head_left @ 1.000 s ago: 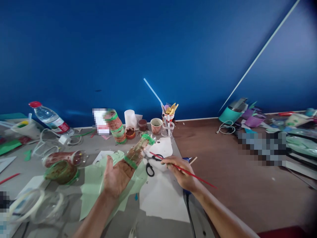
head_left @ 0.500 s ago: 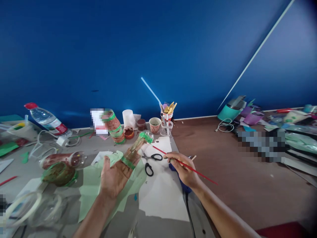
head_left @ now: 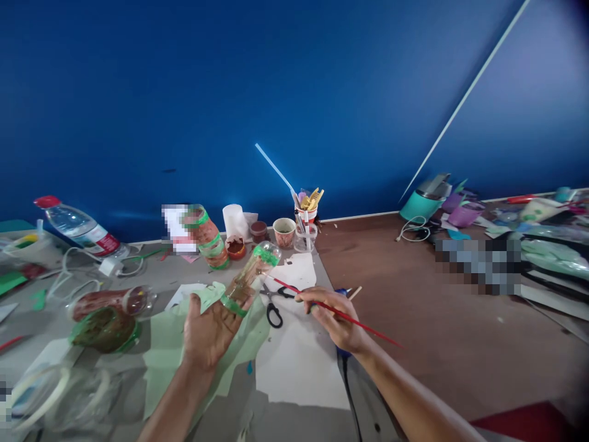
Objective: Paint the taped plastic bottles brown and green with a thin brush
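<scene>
My left hand (head_left: 209, 334) is palm up with the thumb stretched away, and it supports a clear plastic bottle (head_left: 251, 276) whose open end appears to sit over the fingers. Green bands ring the bottle near both ends, and brown paint smears its side. Between its fingertips my right hand (head_left: 334, 316) pinches a thin red paintbrush (head_left: 354, 319). The brush's tip meets or nearly meets the bottle's right side; I cannot tell which. Behind the brush, black-handled scissors (head_left: 275, 315) lie on white paper (head_left: 301, 368). Green paper (head_left: 168, 350) lies under my left hand.
Paint cups (head_left: 235, 247), a patterned paper cup (head_left: 284, 232) and a holder of tools (head_left: 307, 212) stand by the blue wall. A painted bottle (head_left: 208, 236) stands left of them. A water bottle (head_left: 85, 227) leans at far left. A blue tool with a cord lies beyond my right hand.
The bottle has tipped a little, and the brush tip has moved from near its green band down along its side. The whole view has shifted slightly.
</scene>
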`<state>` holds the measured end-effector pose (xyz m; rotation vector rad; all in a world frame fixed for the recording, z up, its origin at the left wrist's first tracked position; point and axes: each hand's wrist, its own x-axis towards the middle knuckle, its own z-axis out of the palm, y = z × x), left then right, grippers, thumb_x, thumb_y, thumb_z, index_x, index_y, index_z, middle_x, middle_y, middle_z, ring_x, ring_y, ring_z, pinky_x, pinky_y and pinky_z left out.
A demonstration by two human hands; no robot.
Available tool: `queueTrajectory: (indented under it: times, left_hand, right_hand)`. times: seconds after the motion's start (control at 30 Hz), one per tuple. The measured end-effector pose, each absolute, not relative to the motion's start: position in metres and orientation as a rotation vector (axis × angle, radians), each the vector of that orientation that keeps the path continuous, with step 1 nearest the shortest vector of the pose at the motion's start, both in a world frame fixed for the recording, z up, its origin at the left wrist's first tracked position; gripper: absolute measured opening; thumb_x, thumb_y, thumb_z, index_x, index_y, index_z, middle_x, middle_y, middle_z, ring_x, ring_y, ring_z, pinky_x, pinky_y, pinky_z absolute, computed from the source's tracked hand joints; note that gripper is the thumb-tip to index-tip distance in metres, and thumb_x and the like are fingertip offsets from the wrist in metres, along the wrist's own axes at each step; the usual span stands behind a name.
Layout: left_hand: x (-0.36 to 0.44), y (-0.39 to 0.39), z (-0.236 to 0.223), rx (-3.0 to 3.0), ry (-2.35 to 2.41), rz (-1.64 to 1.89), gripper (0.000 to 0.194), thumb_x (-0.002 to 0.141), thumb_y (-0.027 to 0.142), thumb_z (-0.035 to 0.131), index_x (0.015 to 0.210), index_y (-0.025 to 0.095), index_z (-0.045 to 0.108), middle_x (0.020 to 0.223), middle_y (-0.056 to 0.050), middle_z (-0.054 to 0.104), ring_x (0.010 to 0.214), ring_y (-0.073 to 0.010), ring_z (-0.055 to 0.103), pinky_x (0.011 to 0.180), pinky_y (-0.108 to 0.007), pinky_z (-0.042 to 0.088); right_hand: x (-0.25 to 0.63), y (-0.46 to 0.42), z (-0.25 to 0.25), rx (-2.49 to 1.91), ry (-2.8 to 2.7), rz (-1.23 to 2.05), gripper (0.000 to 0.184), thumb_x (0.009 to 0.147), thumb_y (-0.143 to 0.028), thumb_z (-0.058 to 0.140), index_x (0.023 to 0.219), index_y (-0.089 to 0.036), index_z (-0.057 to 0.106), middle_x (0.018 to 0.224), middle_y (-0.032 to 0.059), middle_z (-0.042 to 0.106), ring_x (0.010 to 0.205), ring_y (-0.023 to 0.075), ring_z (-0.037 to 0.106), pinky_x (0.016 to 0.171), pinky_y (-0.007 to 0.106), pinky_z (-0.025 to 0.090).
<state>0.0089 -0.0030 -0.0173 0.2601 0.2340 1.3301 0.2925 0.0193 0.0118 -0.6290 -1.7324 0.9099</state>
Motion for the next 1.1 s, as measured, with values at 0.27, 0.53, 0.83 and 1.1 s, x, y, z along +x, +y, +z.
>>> queueTrajectory:
  times: [0.27,0.53,0.83,1.1]
  left_hand:
    - [0.015,-0.003,-0.011,0.199,0.405,1.462,0.084,0.092,0.067,0.034,0.136,-0.004,0.048,0.121,-0.031,0.062,0.116,-0.0386,0.06,0.099,-0.055,0.048]
    - [0.018,-0.008,-0.015,0.324,0.293,1.328,0.088,0.09,0.071,0.028,0.124,-0.004,0.06,0.127,-0.031,0.058,0.123,-0.0387,0.055,0.106,-0.051,0.044]
    - [0.014,-0.003,-0.013,0.29,0.16,1.385,0.084,0.091,0.069,0.032,0.134,-0.001,0.053,0.13,-0.03,0.055,0.129,-0.0385,0.048,0.105,-0.055,0.041]
    - [0.021,-0.007,-0.012,0.273,0.292,1.383,0.085,0.091,0.068,0.034,0.124,-0.005,0.06,0.125,-0.032,0.057,0.122,-0.0393,0.055,0.101,-0.052,0.047]
  right_hand:
    - [0.298,0.024,0.003,-0.763,-1.453,1.07,0.025,0.092,-0.039,0.055,0.087,-0.021,0.073,0.074,0.005,0.07,0.062,0.0168,0.061,0.058,0.03,0.05]
    - [0.281,0.034,-0.001,-0.644,-0.866,1.463,0.021,0.081,-0.039,0.069,0.086,-0.019,0.073,0.068,0.0056,0.072,0.054,0.0152,0.061,0.047,0.027,0.046]
    - [0.29,0.041,-0.012,-0.698,-0.646,1.502,0.015,0.077,-0.032,0.074,0.08,-0.018,0.074,0.069,0.0047,0.072,0.063,0.0164,0.066,0.049,0.026,0.048]
    - [0.28,0.034,0.003,-0.667,-0.7,1.493,0.02,0.073,-0.036,0.077,0.082,-0.018,0.076,0.067,0.0049,0.072,0.059,0.0153,0.062,0.05,0.026,0.046]
